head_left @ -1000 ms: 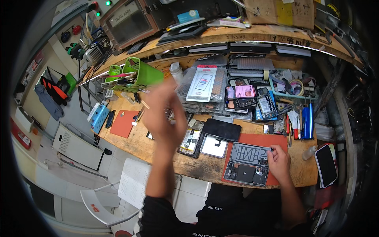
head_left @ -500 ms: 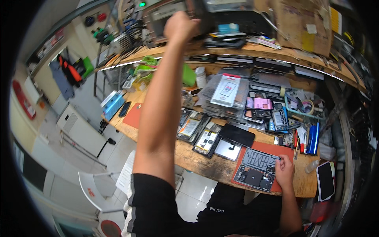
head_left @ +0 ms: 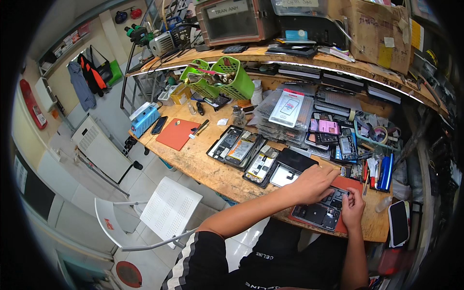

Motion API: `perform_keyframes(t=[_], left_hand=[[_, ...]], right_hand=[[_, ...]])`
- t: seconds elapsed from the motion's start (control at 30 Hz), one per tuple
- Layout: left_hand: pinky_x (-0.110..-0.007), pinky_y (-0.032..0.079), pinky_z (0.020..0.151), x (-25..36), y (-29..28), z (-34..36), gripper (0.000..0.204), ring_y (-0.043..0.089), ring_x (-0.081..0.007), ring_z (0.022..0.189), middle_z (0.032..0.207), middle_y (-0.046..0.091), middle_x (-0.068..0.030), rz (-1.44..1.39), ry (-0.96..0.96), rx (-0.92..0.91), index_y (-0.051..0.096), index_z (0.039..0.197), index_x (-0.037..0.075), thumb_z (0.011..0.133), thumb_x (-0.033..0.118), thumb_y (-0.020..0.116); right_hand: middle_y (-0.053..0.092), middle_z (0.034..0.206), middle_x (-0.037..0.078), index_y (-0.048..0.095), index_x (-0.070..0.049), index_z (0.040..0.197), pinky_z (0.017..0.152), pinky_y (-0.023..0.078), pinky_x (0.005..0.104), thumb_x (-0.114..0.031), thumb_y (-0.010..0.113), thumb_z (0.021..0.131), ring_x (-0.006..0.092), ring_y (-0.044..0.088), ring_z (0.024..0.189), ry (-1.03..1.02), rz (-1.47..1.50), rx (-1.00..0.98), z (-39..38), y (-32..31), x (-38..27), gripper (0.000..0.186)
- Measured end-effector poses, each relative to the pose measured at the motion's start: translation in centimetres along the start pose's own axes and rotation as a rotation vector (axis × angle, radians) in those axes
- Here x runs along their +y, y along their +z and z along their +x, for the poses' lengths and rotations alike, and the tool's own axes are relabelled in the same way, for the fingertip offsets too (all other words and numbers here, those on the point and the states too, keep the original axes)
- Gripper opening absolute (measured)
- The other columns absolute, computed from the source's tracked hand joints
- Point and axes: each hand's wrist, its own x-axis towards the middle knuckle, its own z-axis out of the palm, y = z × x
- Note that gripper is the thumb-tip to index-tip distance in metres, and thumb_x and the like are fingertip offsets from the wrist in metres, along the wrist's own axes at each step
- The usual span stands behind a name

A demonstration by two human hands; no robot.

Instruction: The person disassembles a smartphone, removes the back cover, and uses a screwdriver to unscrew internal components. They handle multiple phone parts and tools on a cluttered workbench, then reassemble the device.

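Observation:
My left hand [head_left: 315,184] hangs over a grey phone panel [head_left: 334,197] with its fingers curled; what they hold, if anything, I cannot make out. My right hand [head_left: 353,208] grips that panel's right corner. Below the panel lies an opened phone housing [head_left: 313,215] with dark internals, on a red mat [head_left: 351,184]. Just behind my left hand are a black screen [head_left: 295,158] and a white plate [head_left: 281,177]. Other opened phones [head_left: 261,165] lie to their left.
A wooden bench [head_left: 203,179] holds green baskets [head_left: 233,82], bubble-wrap stacks [head_left: 270,133], a tub of tape [head_left: 374,129], tools [head_left: 373,169], a blue device [head_left: 145,121] and a second red mat [head_left: 171,137]. A shelf [head_left: 360,63] runs above. A white chair [head_left: 166,205] stands front left.
My left hand has come down from the upper shelf to above the phone on the mat. My right hand has stayed at the phone. The view has shifted.

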Motion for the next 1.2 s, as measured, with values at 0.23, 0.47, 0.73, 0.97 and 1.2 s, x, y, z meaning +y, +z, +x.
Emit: perform_keyframes(t=[0.23,0.47,0.73,0.97,1.2], left_hand=[[-0.054,0.056,0.074,-2.0,4.3,-0.4,0.037,0.076,-0.0416,0.088,0.091,0.076,-0.0205,0.004,-0.236,-0.569,0.068,0.108,0.006,0.088,0.032,0.083],[-0.053,0.055,0.078,-4.3,1.5,0.0,0.028,0.073,-0.0445,0.089,0.093,0.076,-0.0205,-0.084,-0.469,-0.48,0.075,0.105,0.005,0.094,0.031,0.079],[-0.03,0.052,0.073,-4.9,-0.5,-0.2,0.018,0.062,-0.0106,0.076,0.086,0.073,-0.0067,-0.554,-0.853,-0.19,0.069,0.101,-0.003,0.104,0.015,0.074],[-0.027,0.054,0.081,-3.2,-0.2,-1.3,0.015,0.065,-0.0072,0.087,0.102,0.075,-0.003,-0.937,-0.999,0.044,0.067,0.112,0.001,0.11,0.016,0.068],[-0.033,0.052,0.105,0.2,-0.4,-3.6,0.033,0.068,-0.0147,0.115,0.131,0.074,-0.0092,-1.321,-1.009,0.076,0.063,0.138,-0.001,0.111,0.018,0.064]], right_hand=[[0.065,0.079,0.003,0.072,-0.002,0.123,0.061,0.049,0.0267,-0.002,0.078,0.095,0.0095,0.059,0.066,-0.047,-0.085,0.049,-0.1,0.0,-1.3,0.029],[0.078,0.101,0.011,0.069,0.002,0.132,0.078,0.058,0.031,-0.015,0.076,0.101,0.0143,0.073,0.089,0.046,0.131,0.201,0.2,-0.6,-0.9,0.037],[0.072,0.129,0.018,0.041,0.009,0.153,0.101,0.057,0.0325,-0.017,0.081,0.099,0.0187,0.071,0.116,0.44,0.735,-0.116,0.3,0.6,-3.8,0.072],[0.073,0.123,0.007,0.058,0.002,0.138,0.098,0.057,0.0295,-0.014,0.064,0.111,0.0097,0.069,0.11,0.388,1.014,-0.023,1.0,4.1,-4.8,0.032],[0.074,0.117,0.006,0.064,0.001,0.13,0.091,0.057,0.0261,-0.022,0.055,0.116,0.007,0.068,0.102,0.272,1.028,-0.029,1.5,1.9,-6.1,0.028]])
